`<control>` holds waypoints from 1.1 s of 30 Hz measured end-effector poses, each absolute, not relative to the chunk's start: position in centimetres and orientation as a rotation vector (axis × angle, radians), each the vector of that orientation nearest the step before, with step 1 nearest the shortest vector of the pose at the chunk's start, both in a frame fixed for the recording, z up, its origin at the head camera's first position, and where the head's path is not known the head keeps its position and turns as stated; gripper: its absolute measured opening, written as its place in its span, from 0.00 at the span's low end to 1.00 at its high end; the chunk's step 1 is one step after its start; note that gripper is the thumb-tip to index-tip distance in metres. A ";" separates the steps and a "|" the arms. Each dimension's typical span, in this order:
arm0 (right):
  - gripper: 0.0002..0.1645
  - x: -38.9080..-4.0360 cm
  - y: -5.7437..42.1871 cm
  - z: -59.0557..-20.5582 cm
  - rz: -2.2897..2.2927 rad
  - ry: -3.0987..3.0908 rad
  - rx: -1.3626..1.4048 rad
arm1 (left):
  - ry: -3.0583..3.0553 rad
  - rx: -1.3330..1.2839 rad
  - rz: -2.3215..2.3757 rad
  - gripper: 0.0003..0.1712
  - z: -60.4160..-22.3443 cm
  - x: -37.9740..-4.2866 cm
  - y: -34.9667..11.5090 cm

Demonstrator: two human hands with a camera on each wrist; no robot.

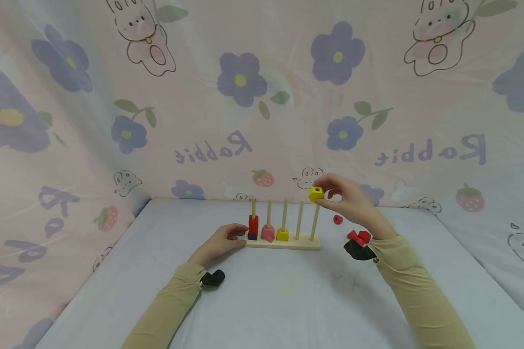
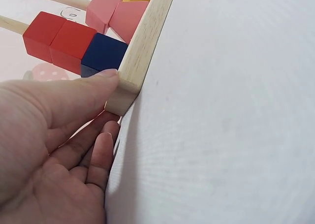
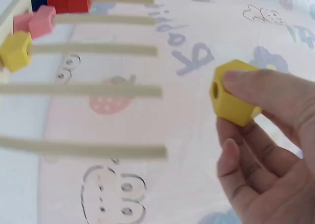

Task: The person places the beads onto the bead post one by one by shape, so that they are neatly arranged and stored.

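A wooden peg stand [image 1: 284,245] with several upright pegs rests on the table. Its leftmost peg carries a dark blue block [image 2: 104,54] under two red blocks [image 2: 60,43]; the neighbouring peg holds two pink blocks [image 3: 42,21], and the middle one a yellow block [image 3: 16,50]. Two pegs on the right are bare. My left hand [image 1: 220,241] grips the stand's left end, thumb on the corner beside the blue block. Between thumb and fingers, my right hand [image 1: 348,201] pinches a yellow faceted block [image 3: 235,93] with a hole through it, held up near the rightmost peg's top.
Right of the stand, a loose red block [image 1: 338,219] lies on the table [image 1: 266,300]. Several red and pinkish blocks [image 1: 364,236] are grouped near my right wrist, partly hidden by its black wrist camera [image 1: 359,251]. A patterned curtain [image 1: 284,135] hangs behind.
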State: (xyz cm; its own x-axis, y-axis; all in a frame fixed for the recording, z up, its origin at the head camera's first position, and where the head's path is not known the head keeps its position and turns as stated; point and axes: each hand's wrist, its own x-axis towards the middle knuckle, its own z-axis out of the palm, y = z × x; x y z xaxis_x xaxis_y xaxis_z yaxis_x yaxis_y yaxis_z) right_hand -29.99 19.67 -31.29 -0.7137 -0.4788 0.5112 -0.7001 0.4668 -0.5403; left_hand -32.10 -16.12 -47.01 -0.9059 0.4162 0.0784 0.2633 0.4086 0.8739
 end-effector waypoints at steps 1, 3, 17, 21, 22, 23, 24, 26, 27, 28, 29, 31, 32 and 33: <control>0.23 -30.2 19.2 -31.6 1.120 -2.404 1.009 | 2.507 0.607 1.512 0.26 -47.1 -32.2 -16.1; 0.24 -30.5 18.2 -32.2 1.156 -2.360 1.006 | 2.511 0.602 1.502 0.26 -47.1 -32.2 -16.1; 0.18 -28.9 13.2 -32.9 1.272 -2.258 0.912 | 2.527 0.589 1.487 0.26 -47.0 -32.3 -16.1; 0.20 -30.6 13.1 -34.5 1.251 -2.221 0.895 | 2.534 0.606 1.479 0.25 -46.9 -32.3 -16.2; 0.20 -31.1 13.1 -34.9 1.248 -2.214 0.894 | 2.537 0.605 1.477 0.25 -46.8 -32.3 -16.2; 0.20 -31.6 13.2 -35.3 1.244 -2.213 0.895 | 2.541 0.607 1.474 0.25 -46.8 -32.3 -16.2; 0.21 -31.9 13.1 -35.6 1.246 -2.214 0.897 | 2.544 0.606 1.471 0.25 -46.7 -32.3 -16.2; 0.21 -32.2 13.0 -35.7 1.253 -2.223 0.902 | 2.546 0.609 1.468 0.25 -46.7 -32.3 -16.1; 0.20 -32.2 13.0 -35.8 1.264 -2.227 0.903 | 2.547 0.598 1.466 0.25 -46.8 -32.3 -16.1; 0.20 -32.2 12.9 -35.9 1.278 -2.233 0.903 | 2.545 0.590 1.467 0.25 -46.8 -32.2 -16.1; 0.20 -32.2 12.9 -35.9 1.297 -2.240 0.899 | 2.544 0.589 1.468 0.25 -46.8 -32.2 -16.0; 0.20 -32.2 12.8 -36.0 1.333 -2.252 0.888 | 2.537 0.584 1.475 0.25 -46.9 -32.1 -16.0; 0.20 -32.1 12.8 -36.1 1.345 -2.262 0.878 | 2.536 0.580 1.478 0.25 -46.8 -32.1 -16.0; 0.21 -32.1 12.7 -36.1 1.355 -2.271 0.864 | 2.536 0.575 1.478 0.25 -46.9 -32.1 -16.1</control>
State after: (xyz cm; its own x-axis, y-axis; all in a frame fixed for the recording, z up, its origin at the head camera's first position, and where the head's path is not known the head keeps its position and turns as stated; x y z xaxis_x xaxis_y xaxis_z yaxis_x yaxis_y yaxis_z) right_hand -32.10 12.73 -36.14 -0.7494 -0.3196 0.5798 -0.6620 0.3541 -0.6605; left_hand -32.11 -16.05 -46.86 -0.9151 0.3985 0.0617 0.2502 0.4411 0.8619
